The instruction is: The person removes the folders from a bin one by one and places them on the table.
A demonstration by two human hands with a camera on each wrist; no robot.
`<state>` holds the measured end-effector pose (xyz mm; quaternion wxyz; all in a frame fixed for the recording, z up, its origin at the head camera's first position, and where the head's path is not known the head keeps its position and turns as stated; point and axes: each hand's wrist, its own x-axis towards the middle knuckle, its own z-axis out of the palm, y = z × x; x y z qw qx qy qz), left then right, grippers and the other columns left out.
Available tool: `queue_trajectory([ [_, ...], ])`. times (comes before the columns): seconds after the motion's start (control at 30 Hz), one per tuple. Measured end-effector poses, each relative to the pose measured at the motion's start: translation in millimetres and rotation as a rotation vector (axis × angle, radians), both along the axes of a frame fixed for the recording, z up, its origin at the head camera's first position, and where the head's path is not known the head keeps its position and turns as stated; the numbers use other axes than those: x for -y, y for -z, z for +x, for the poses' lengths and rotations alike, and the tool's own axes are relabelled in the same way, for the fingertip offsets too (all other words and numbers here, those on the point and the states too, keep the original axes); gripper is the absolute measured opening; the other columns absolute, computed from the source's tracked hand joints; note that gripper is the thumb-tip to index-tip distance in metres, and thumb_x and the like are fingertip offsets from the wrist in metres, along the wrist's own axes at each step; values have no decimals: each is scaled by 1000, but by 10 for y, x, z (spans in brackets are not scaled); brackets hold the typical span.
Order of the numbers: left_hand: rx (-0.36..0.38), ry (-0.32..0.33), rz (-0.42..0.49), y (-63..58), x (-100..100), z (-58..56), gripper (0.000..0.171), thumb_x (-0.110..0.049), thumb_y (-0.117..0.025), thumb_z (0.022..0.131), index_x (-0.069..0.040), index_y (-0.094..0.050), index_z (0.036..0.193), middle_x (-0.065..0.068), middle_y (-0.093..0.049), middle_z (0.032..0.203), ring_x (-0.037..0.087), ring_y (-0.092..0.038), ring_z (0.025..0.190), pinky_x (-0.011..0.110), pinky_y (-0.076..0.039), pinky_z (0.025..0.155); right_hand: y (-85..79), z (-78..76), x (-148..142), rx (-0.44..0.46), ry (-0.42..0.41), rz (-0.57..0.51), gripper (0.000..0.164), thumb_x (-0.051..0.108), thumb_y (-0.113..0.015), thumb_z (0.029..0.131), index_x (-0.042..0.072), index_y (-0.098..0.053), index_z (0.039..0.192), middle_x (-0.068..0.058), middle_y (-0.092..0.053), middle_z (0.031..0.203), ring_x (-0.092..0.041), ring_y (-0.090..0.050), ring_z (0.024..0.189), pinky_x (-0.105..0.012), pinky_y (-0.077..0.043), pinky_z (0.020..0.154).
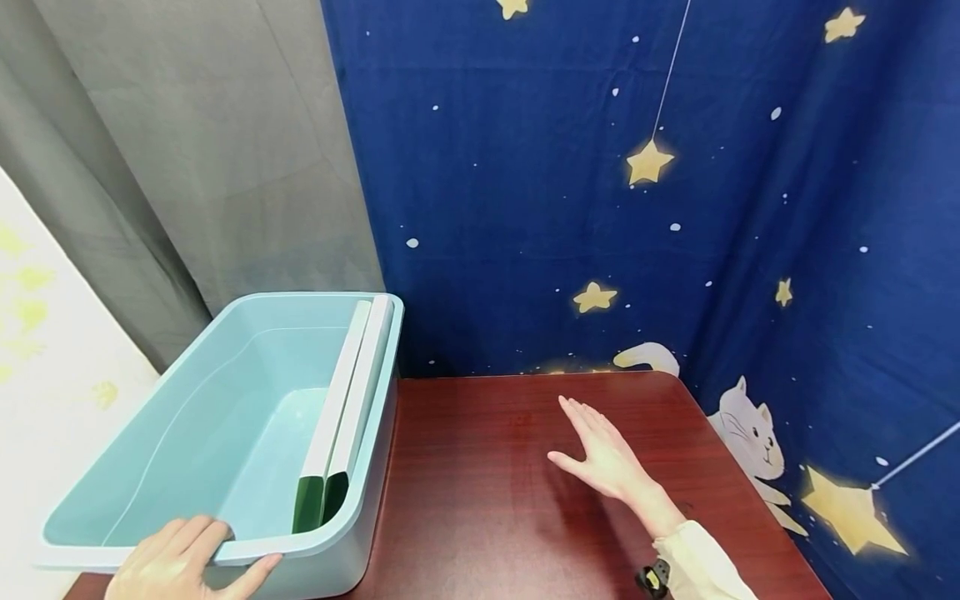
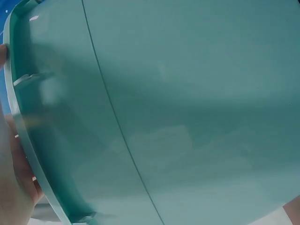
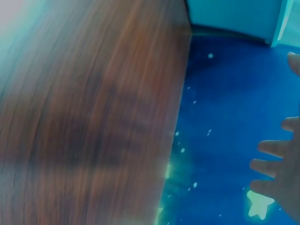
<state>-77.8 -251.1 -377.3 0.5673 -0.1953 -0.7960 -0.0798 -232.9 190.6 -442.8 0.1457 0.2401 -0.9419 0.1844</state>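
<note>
A light blue plastic tub (image 1: 300,543) stands on the left of the table. My left hand (image 1: 176,560) grips its near rim, fingers over the edge and thumb along the outside. In the left wrist view the tub's outer wall (image 2: 187,117) fills most of the picture, with part of the left hand (image 2: 14,187) at the rim. Two long white slabs with dark green near ends (image 1: 351,392) stand side by side along the tub's right wall. Over the table, my right hand (image 1: 606,458) is held with fingers straight and thumb apart, holding nothing.
The reddish-brown wooden table (image 1: 465,475) extends right of the tub. Behind it hangs a blue curtain (image 1: 510,208) with stars and a white cat, beside a grey curtain (image 1: 225,150). A white surface with yellow marks (image 1: 60,400) is at the left.
</note>
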Motion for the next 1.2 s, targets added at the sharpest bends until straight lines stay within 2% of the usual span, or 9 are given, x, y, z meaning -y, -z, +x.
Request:
queue_trajectory([
  [0.2, -17, -12, 29, 212, 138, -72, 62, -67, -50, 74, -10, -43, 52, -2, -41, 50, 16, -31, 40, 27, -24, 38, -80, 21, 102, -45, -32, -110, 79, 50, -64, 77, 13, -34, 140, -7, -41, 138, -27, -39, 125, -48, -33, 97],
  [0.33, -31, 4, 32, 264, 171, -91, 62, -67, -52, 72, -9, -44, 52, -1, -42, 50, 17, -32, 39, 27, -25, 38, -134, 31, 163, -55, -44, -157, 79, 49, -66, 75, 17, -34, 140, -5, -41, 138, -25, -39, 125, -48, -34, 97],
  [0.6, -13, 18, 26, 262, 184, -86, 61, -67, -53, 72, -10, -44, 52, -4, -39, 50, 12, -27, 40, 25, -21, 38, -219, 33, 335, -61, -75, -351, 75, 37, -73, 72, 17, -40, 136, -6, -47, 132, -24, -45, 119, -46, -38, 93],
  [0.83, -7, 6, 37, 267, 182, -79, 62, -68, -53, 72, -10, -44, 52, -5, -38, 49, 11, -26, 39, 25, -20, 38, -272, 3, 525, -134, -141, -575, 65, 19, -78, 69, 11, -49, 127, -2, -56, 119, -20, -54, 105, -32, -44, 87],
  [0.97, 10, -7, 40, 271, 188, -64, 62, -69, -53, 72, -10, -45, 53, -6, -37, 48, 10, -25, 39, 25, -20, 38, -377, 32, 664, -171, -180, -684, 61, 9, -78, 66, 4, -53, 122, -7, -59, 113, -23, -56, 100, -27, -44, 84],
  [1.03, 10, -6, 40, 274, 190, -65, 62, -68, -53, 72, -10, -45, 53, -6, -36, 48, 10, -25, 39, 25, -19, 38, -481, 93, 747, -176, -194, -720, 59, 5, -76, 65, -1, -53, 119, -12, -60, 110, -27, -57, 97, -28, -45, 82],
  [1.2, 0, 3, 36, 274, 183, -75, 62, -68, -53, 72, -9, -45, 53, -5, -37, 48, 11, -26, 38, 26, -20, 37, -717, 247, 948, -144, -210, -802, 51, -1, -70, 67, -8, -53, 114, -21, -60, 105, -34, -58, 93, -41, -47, 78],
])
